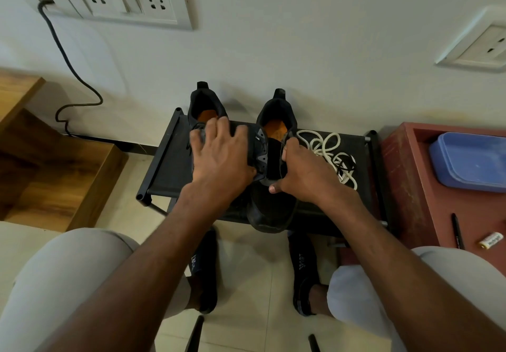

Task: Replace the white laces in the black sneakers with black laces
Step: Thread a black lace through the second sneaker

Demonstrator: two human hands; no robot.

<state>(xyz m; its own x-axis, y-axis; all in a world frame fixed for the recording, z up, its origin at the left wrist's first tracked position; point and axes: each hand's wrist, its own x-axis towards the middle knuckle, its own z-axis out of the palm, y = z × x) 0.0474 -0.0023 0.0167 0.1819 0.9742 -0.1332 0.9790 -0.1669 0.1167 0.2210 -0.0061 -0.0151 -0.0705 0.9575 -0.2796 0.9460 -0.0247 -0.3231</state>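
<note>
Low black rack (161, 157) by wall, both sneakers on it. Left hand (219, 154) flat, fingers spread over left sneaker (204, 105). Right hand (298, 171) gripping right sneaker (271, 209) eyelet edge. White laces (325, 146) heaped beside. Probably threading next: keep tongue flat, match lace ends.

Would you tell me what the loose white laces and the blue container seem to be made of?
The white laces look like round braided cord, probably cotton or polyester: matte, rope-like, loosely coiled. The blue container looks like moulded plastic: smooth, faintly glossy, with rounded corners.
</note>
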